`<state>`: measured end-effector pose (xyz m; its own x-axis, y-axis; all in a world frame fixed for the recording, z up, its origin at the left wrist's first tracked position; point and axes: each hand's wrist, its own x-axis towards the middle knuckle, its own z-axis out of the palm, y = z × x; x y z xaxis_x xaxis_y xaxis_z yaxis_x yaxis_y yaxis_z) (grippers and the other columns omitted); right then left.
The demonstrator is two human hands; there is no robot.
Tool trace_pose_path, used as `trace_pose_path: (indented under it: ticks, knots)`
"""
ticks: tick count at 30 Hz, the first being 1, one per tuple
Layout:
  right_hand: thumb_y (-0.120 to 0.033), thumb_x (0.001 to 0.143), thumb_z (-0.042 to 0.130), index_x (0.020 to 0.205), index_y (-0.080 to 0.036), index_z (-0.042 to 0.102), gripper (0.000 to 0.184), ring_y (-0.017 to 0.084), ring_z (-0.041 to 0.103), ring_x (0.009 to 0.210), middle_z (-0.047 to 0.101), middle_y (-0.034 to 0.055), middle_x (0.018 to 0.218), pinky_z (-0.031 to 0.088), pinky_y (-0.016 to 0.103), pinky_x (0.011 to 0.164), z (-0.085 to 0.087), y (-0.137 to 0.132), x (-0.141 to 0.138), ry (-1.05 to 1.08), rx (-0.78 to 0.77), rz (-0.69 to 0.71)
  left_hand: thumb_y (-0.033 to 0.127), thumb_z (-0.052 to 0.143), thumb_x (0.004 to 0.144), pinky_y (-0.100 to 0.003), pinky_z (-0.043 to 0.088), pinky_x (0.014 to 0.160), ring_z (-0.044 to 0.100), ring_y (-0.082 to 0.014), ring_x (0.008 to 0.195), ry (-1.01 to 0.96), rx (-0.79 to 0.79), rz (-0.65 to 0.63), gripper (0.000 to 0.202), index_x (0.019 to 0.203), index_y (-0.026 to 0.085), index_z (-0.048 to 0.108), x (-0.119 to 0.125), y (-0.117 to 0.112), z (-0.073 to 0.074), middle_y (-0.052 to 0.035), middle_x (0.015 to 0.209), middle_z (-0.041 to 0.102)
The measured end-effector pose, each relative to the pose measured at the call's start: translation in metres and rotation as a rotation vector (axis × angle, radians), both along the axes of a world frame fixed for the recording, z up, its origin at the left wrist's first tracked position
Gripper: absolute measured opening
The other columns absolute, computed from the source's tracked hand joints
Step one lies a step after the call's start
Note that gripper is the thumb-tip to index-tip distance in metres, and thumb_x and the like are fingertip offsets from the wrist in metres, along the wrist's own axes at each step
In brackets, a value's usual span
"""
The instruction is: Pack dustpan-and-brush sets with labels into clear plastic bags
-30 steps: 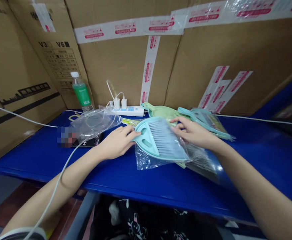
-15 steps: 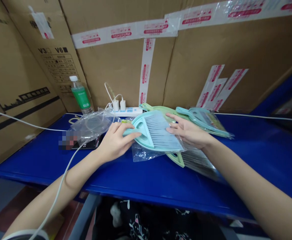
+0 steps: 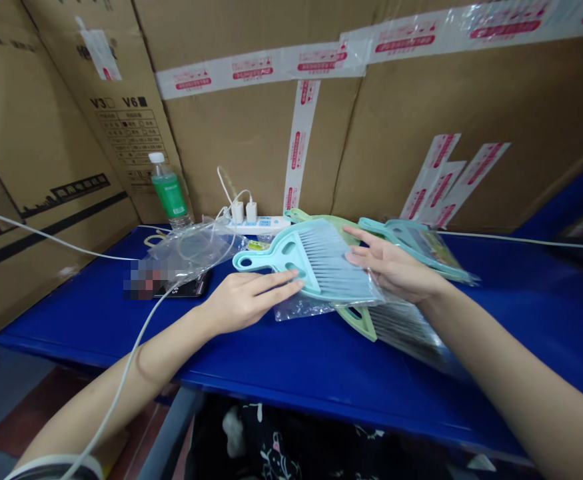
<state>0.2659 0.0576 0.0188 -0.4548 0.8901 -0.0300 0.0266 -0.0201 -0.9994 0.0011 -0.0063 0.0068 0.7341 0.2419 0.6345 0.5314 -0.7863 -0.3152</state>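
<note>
A light-blue dustpan with a matching brush nested in it lies at the middle of the table, handle pointing left. A clear plastic bag covers its wide part, while the handle sticks out. My left hand is open, its fingers stretched flat over the brush's near side; its thumb is hidden. At the right edge, my right hand grips the bagged dustpan. Beneath it lie a green dustpan and a green brush with dark bristles.
Another bagged blue dustpan set lies at the back right. Crumpled clear bags cover part of a black phone-like object. A bottle and a power strip stand against the cardboard. A white cable crosses my left forearm.
My left hand has let go of the blue handle and moved nearer and to the right, onto the brush's near side. The handle now shows fully. My right hand keeps its hold.
</note>
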Motion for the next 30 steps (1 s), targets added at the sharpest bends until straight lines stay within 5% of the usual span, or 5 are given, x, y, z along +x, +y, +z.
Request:
trace_pose_path:
  ticks: [4, 10, 19, 26, 30]
  knots:
    - [-0.031, 0.077, 0.067, 0.147, -0.021, 0.02, 0.085, 0.024, 0.06, 0.112, 0.063, 0.0118, 0.123, 0.05, 0.038, 0.095, 0.007, 0.003, 0.01, -0.023, 0.064, -0.117, 0.003, 0.039, 0.09, -0.03, 0.056, 0.089, 0.061, -0.0162, 0.111, -0.09, 0.106, 0.055, 0.04, 0.126, 0.017, 0.051, -0.008, -0.002, 0.008, -0.0081, 0.118, 0.066]
    - [-0.035, 0.08, 0.062, 0.144, -0.027, 0.028, 0.074, 0.026, 0.058, 0.115, 0.062, 0.0097, 0.123, 0.053, 0.041, 0.092, 0.012, 0.01, 0.025, -0.077, 0.206, -0.216, 0.007, 0.04, 0.091, -0.035, 0.055, 0.092, 0.062, -0.0197, 0.111, -0.283, 0.349, 0.501, 0.04, 0.125, 0.022, 0.055, -0.027, -0.015, 0.029, -0.0055, 0.121, 0.065]
    - [-0.032, 0.079, 0.063, 0.148, -0.023, 0.01, 0.087, 0.026, 0.059, 0.113, 0.057, 0.0139, 0.131, 0.048, 0.044, 0.097, 0.009, 0.003, 0.009, -0.108, 0.072, -0.142, 0.011, 0.035, 0.081, -0.04, 0.05, 0.059, 0.067, -0.0351, 0.077, -0.078, -0.245, 1.175, 0.028, 0.078, 0.008, 0.063, -0.049, -0.006, 0.035, -0.0209, 0.075, 0.066]
    - [-0.03, 0.081, 0.062, 0.149, -0.025, 0.008, 0.087, 0.025, 0.062, 0.109, 0.055, 0.0142, 0.132, 0.052, 0.042, 0.092, 0.007, 0.002, 0.008, -0.152, 0.074, -0.093, 0.023, 0.038, 0.087, -0.053, 0.046, 0.074, 0.065, -0.0371, 0.074, 0.007, -0.234, 1.246, 0.036, 0.069, 0.008, 0.065, -0.046, -0.01, 0.033, -0.0194, 0.064, 0.064]
    - [-0.032, 0.082, 0.061, 0.149, -0.026, 0.01, 0.085, 0.025, 0.063, 0.106, 0.055, 0.0144, 0.132, 0.054, 0.041, 0.088, 0.005, 0.004, 0.01, -0.171, 0.103, -0.054, 0.032, 0.038, 0.09, -0.046, 0.048, 0.069, 0.062, -0.0349, 0.081, 0.108, -0.108, 1.048, 0.037, 0.076, 0.013, 0.067, -0.044, -0.005, 0.028, -0.0185, 0.077, 0.068]
